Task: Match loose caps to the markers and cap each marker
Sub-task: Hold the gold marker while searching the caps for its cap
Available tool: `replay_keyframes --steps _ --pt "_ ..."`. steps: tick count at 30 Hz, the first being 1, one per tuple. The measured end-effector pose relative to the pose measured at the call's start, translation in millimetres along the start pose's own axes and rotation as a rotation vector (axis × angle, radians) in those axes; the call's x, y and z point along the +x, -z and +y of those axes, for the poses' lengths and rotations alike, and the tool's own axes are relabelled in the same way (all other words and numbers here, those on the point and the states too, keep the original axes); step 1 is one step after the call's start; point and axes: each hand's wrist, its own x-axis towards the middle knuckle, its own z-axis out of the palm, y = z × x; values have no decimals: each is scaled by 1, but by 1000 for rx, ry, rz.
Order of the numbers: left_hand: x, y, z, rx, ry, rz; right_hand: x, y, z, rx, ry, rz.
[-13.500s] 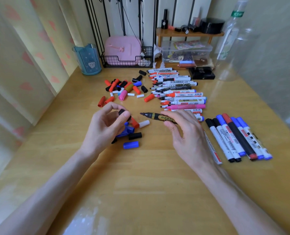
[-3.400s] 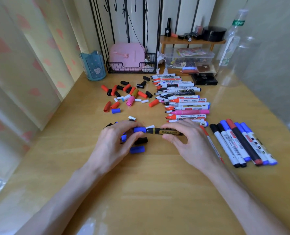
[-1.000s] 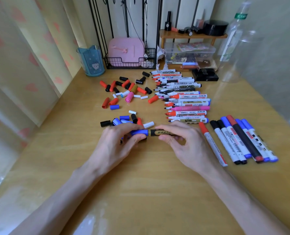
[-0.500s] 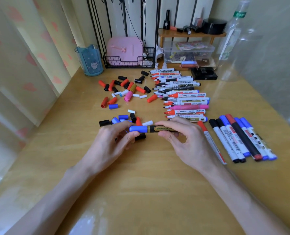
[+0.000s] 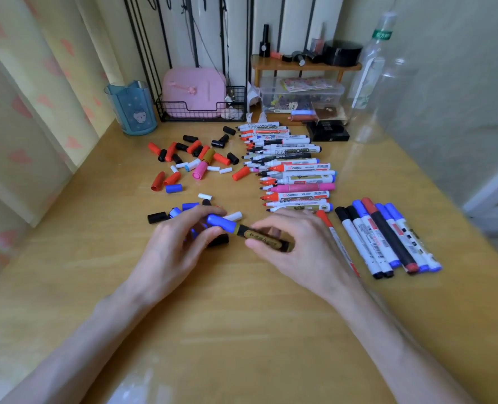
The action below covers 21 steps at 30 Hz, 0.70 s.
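Wooden desk [image 5: 242, 330] fills the view, with a blue cup [image 5: 131, 112] and a wire basket [image 5: 239, 96] at its far edge. Near the middle, both hands hold one black marker [image 5: 263, 239] with a gold label, slightly slanted. A blue cap [image 5: 221, 223] sits on its left end; whether it is pushed fully home I cannot tell. The left hand [image 5: 177, 252] pinches this cap, thumb on the near side and the fingers curled over the far side. The right hand [image 5: 300, 252] grips the barrel between the thumb below and the curled fingers above. Behind the hands lie loose caps [image 5: 195, 161] and a row of uncapped markers [image 5: 294, 170]; capped markers [image 5: 387, 237] lie to the right.
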Motion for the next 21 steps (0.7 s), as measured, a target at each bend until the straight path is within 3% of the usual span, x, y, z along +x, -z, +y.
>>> replay_keyframes --steps 3,9,13,18,21 --pt "0 0 2 61 -48 18 -3 11 3 -54 -97 -24" --pt "4 -8 9 78 -94 2 -5 55 32 -233 -491 16" --pt "11 -16 26 91 -137 -86 -13 81 39 -303 -747 -80" --pt "18 -32 35 88 -153 -148 -15 82 42 -378 -810 -144" --pt "18 -35 32 104 -152 -149 -14 81 40 -374 -770 -88"
